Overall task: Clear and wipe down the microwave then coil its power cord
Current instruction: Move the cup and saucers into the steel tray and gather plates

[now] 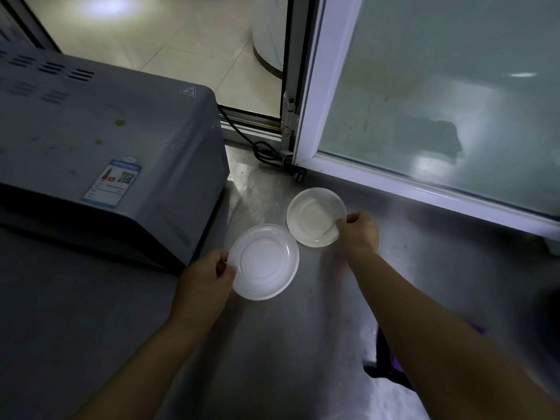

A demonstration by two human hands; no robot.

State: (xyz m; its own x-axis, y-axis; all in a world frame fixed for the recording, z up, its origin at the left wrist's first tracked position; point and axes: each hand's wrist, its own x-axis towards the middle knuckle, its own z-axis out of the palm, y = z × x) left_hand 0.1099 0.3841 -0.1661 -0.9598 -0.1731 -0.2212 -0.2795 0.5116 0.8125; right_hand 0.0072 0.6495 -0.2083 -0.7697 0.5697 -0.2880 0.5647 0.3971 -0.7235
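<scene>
still early, by the look of it. two white plastic dishes out on the steel tabletop (pixel 318 328), just right of the microwave (pixel 106 147); probably the clearing step, though whether either came out of the oven cannot be told. left hand (pixel 206 274) pinching the near dish (pixel 263 262) at its left rim, thumb on top and fingers curled under. right hand (pixel 359 230) curled round the right edge of the far dish (pixel 315 216), fingers hooked over the rim. far dish tilted, yellowish inside; near dish lying flatter, cleaner. rims almost touching, perhaps just apart.

microwave seen from above and behind its top, so door and cavity hidden; impossible to say whether anything is left inside. top panel plainly not wiped yet: greenish spots and smears across the grey casing, near the blue label (pixel 113 183). no cloth in view.

power cord (pixel 260 147) not coiled: running down from the back of the casing to a loose bundle on the tabletop by the window frame (pixel 306 86), plug (pixel 298 175) lying free beside it, so apparently unplugged already.

left to do, judging from this: set the dishes aside, wipe the casing and the inside, coil the cord.
</scene>
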